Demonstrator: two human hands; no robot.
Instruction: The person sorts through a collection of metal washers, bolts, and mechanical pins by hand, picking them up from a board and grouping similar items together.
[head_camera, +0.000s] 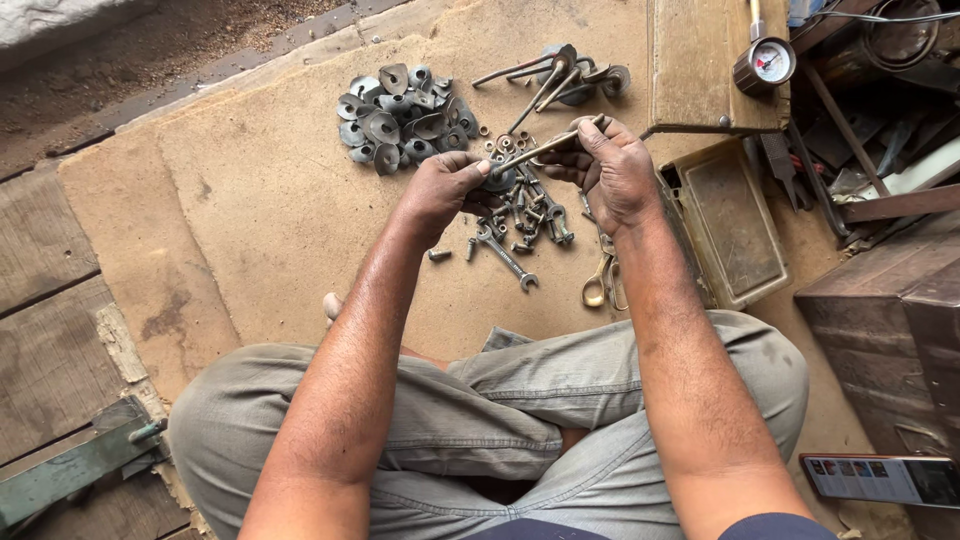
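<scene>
1. The person sat cross-legged on the floor and held a long metal bolt between both hands, above a small heap of hardware.
2. The right hand was closed around the upper part of the bolt, with the fingers curled over it; the far end of the bolt stuck out past the knuckles.
3. The left hand pinched the lower end of the bolt between thumb and fingertips, where a washer-like piece seemed to sit, but this part was too small to tell well.
4. Directly under the hands lay a scatter of small bolts and nuts, and a small wrench lay at the near edge of it.
5. Farther away, to the left, there was a pile of curved grey washers. Behind the hands lay several long bolts with wheels.
6. A pair of scissors with yellow handles lay just beside the right forearm, next to a shallow metal tray.
7. A pressure gauge rested on a wooden box at the upper right, and a phone lay near the right knee.
8. The surface was a brown sheet of cardboard spread over old wooden planks; tools and clutter filled the right side.
</scene>
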